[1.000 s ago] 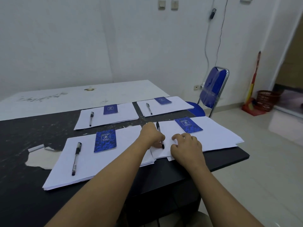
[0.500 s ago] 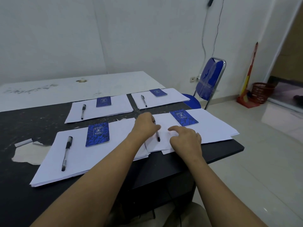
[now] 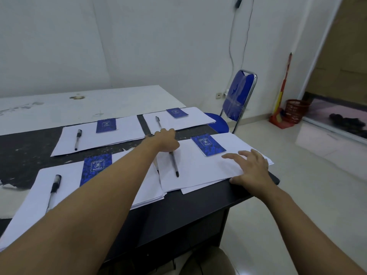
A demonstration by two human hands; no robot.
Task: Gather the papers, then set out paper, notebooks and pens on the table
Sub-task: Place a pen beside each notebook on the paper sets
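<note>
The near right paper stack, at 4 o'clock on the table, carried a blue notebook at its 1 o'clock and a pen toward its 9 o'clock. The left hand covered the pen's far end; whether it gripped the pen could not be told. The right hand lay flat with its fingers spread on the stack's 4 o'clock corner. The near left set, far left set and far right set, at 8, 11 and 1 o'clock, looked complete. Probably only squaring these loose sheets was left.

Both arms outstretched; left grip knuckles-up, right grip flat, fingers spread
</note>
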